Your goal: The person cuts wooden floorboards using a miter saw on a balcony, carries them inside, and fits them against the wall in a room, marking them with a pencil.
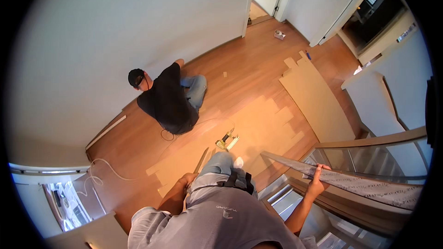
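Observation:
My left hand [187, 179] is closed beside my left thigh around a narrow brown wooden strip [201, 160], whose far end points away over the floor. Out to the right, my right hand [318, 180] grips a long board wrapped in printed plastic film [364, 187]. That board runs from near my knee toward the right edge, alongside the stair railing. A yellow-green and black nail gun [226, 140] lies on the floor just beyond my knee.
A co-worker [168, 97] in black sits on the floor by the left wall. Tan sheets [316, 97] cover part of the wooden floor [249, 60]. A pale hose [99, 178] loops at left. The wood-capped glass railing [369, 143] borders my right. A small box [279, 34] lies near the doorway.

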